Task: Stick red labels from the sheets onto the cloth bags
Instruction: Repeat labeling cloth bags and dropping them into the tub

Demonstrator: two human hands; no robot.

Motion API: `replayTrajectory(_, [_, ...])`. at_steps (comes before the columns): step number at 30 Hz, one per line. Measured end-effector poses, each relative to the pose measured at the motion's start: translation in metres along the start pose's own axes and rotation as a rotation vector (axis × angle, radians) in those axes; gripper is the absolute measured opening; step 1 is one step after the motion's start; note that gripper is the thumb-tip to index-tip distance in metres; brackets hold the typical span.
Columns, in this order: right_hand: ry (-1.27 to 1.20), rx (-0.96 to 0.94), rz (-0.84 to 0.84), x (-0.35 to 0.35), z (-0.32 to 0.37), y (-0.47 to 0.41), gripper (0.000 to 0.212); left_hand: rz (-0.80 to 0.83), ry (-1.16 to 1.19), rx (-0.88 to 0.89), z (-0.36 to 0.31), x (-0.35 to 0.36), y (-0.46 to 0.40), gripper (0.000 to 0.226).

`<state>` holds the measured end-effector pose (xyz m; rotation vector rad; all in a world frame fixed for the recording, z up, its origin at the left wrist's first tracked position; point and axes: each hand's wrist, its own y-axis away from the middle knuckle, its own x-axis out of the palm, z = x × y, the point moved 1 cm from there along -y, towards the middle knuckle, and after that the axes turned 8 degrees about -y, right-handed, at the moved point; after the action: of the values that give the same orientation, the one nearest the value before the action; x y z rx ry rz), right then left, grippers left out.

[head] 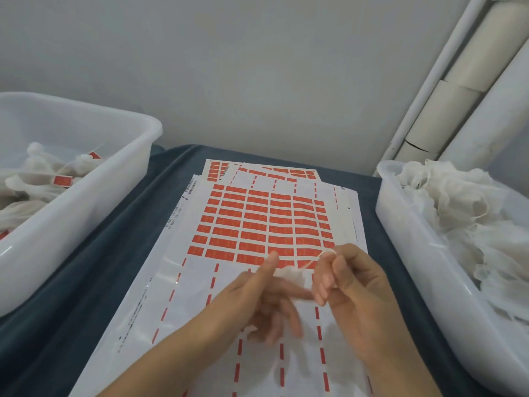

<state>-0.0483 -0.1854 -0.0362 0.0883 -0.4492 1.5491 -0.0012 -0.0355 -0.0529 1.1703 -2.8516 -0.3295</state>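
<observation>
Right now your right hand (352, 285) has its fingers curled, pinching the thin drawstring (325, 255) of a small cloth bag (289, 275) that hangs between your two hands over the near end of the label sheet (266, 224). Your left hand (263, 299) is mostly open, index finger straight and touching the bag from the left; its lower fingers are blurred. The bag's long axis runs roughly left to right, and the nearest row of red labels (252, 257) lies just beyond your fingertips, toward the far side; your left hand looks nearer to it. Labelled bags sit in the left tub (86, 179), unlabelled ones in the right tub (406, 224). Barcodes and small print line the sheet's left margin, too small to read; the label text is illegible.
</observation>
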Motion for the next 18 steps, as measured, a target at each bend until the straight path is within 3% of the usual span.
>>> replayTrajectory(4, [0.204,0.160,0.352,0.016,-0.003,0.004,0.009,-0.015,0.485,-0.047,-0.001,-0.012,-0.005,0.043])
replayTrajectory(7, [0.395,0.277,0.362,0.018,-0.013,0.003,0.011,-0.082,0.864,-0.024,0.000,-0.029,0.000,0.025])
replayTrajectory(9, [0.494,0.274,0.262,0.012,-0.013,0.001,0.013,-0.110,0.939,-0.007,-0.001,-0.036,0.001,0.019])
replayTrajectory(11, [0.532,0.214,0.042,0.002,-0.011,-0.003,0.011,-0.127,0.877,-0.019,-0.002,-0.039,0.000,0.019])
replayTrajectory(14, [0.542,0.100,-0.240,-0.008,-0.012,-0.007,0.026,-0.075,0.468,-0.061,-0.002,-0.035,0.000,0.029])
replayTrajectory(18, [0.642,-0.095,-0.165,0.006,-0.022,-0.005,0.019,0.033,0.033,-0.211,0.000,-0.018,-0.007,0.047])
